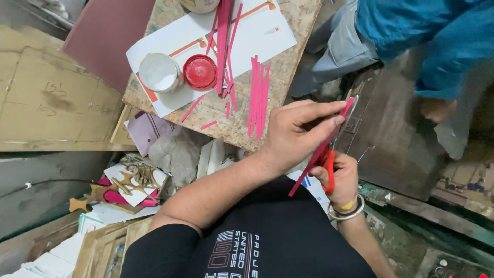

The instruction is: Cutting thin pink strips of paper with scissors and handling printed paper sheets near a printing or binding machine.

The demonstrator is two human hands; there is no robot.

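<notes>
Snipping a pink strip with red-handled scissors

Left hand [293, 135] pinches a long pink paper strip [321, 149] between thumb and fingers, holding it just off the edge of the small wooden table [293, 31]. Right hand [342, 177] has its fingers curled through the scissors [334, 149], blades alongside the strip (can't tell if they're closed). More cut strips [257, 95] lie on the table beside a red lid [199, 72] and a white jar [159, 72].

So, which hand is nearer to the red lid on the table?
Left. The left hand is just right of the red lid; the right hand, holding scissors, is farther and lower.
</notes>
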